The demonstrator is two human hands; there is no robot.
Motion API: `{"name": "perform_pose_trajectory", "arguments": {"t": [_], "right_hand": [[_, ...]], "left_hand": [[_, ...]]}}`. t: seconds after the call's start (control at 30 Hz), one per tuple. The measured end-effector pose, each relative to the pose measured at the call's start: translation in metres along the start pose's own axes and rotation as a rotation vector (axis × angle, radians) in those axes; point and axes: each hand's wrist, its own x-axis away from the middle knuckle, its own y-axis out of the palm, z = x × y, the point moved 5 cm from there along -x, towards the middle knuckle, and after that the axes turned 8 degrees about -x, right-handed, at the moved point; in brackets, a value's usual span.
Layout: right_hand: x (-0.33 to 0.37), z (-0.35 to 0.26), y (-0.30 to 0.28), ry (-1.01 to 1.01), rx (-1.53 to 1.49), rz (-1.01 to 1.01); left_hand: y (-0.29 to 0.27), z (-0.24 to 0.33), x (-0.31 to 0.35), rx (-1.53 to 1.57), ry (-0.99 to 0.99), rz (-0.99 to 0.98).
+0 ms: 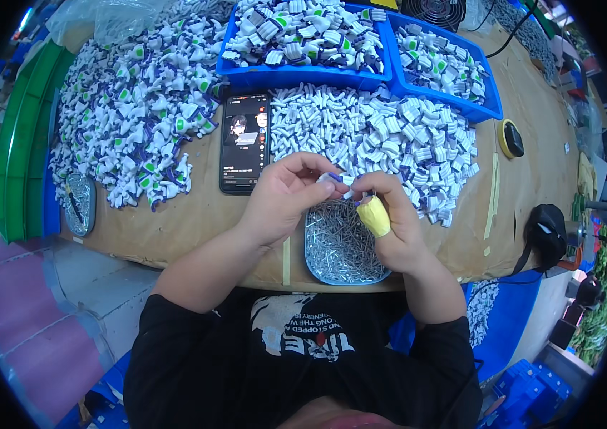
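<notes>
My left hand (285,193) pinches a small white-and-purple plastic piece (331,177) between thumb and fingers. Close against it, my right hand (393,222) has its fingertips closed at the other end of the piece. Yellow wrapping (373,217) covers what looks like the thumb of that hand. Fingertips hide much of the piece. Below both hands sits a blue-rimmed tray (311,263) full of thin metal pins (346,247). Just beyond them lie a heap of short white tubular pieces (311,118) and a heap of white-and-purple blocky pieces (418,143).
A phone (244,146) with a lit screen lies left of the heaps. Further left spreads a large pile of white, purple and green parts (146,107). Two blue bins (303,77) (486,111) stand behind. A yellow-black round object (511,138) and a black pouch (546,229) are right.
</notes>
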Motion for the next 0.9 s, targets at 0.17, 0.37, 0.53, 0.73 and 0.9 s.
{"name": "perform_pose_trajectory", "arguments": {"t": [0.17,0.37,0.53,0.73,0.9], "right_hand": [[0.004,0.008,0.006,0.158,-0.274,0.076],[0.005,0.009,0.009,0.184,-0.402,0.047],[0.005,0.008,0.01,0.2,-0.427,0.048],[0.007,0.011,0.008,0.182,-0.463,0.055],[0.008,0.009,0.006,0.342,-0.681,-0.002]], "left_hand": [[-0.008,-0.001,0.0,-0.004,0.052,0.054],[-0.006,0.002,0.001,-0.098,0.11,0.019],[-0.003,0.003,0.001,-0.128,0.096,-0.001],[0.003,0.006,0.002,-0.208,0.194,-0.082],[0.006,0.017,0.008,-0.433,0.433,-0.103]]}}
